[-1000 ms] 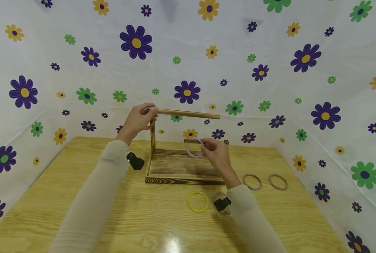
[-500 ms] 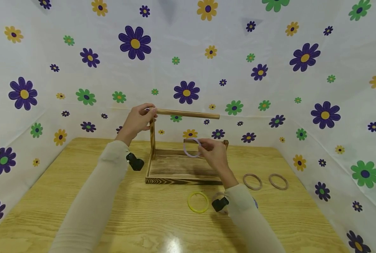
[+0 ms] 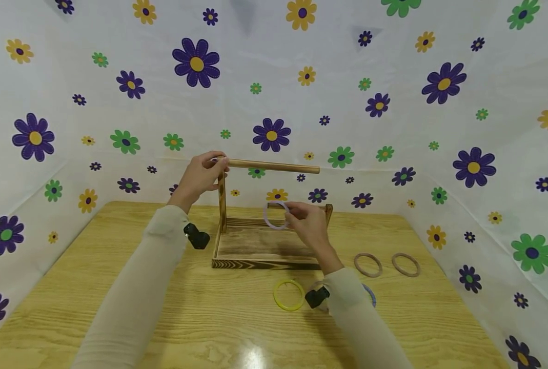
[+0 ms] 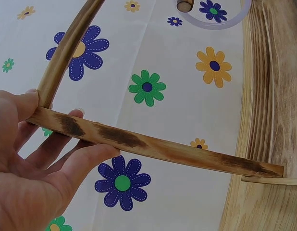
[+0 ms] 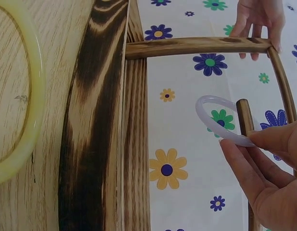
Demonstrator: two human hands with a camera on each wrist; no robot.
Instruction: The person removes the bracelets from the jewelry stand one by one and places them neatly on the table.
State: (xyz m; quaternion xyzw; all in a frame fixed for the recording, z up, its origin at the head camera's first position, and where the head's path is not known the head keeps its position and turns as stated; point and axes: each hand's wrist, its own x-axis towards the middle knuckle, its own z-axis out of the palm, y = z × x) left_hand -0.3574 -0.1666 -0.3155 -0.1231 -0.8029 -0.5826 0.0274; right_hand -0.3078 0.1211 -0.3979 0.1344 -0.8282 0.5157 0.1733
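My left hand [image 3: 201,175] grips the wooden stand [image 3: 222,205] at the top of its left upright, where the upper bar [image 3: 274,165] begins. In the left wrist view, thumb and fingers lie around that corner. My right hand [image 3: 308,223] pinches a pale lavender bangle [image 3: 265,218] by its right edge, over the stand's base. The bangle is at the free left end of the lower bar [image 5: 243,115] and overlaps it in the right wrist view. Part of the lower bar is hidden behind the right hand.
A yellow bangle [image 3: 275,300] lies on the wooden table [image 3: 200,328] in front of the stand. Two brownish bangles [image 3: 368,275] [image 3: 405,274] lie to the right. A blue bangle [image 3: 372,296] is partly hidden by the right sleeve. A flowered cloth [image 3: 237,113] surrounds the table.
My right hand has moved left with the lavender bangle, along the lower bar to its free end. More of the blue bangle now shows. My left hand stays on the stand's corner.
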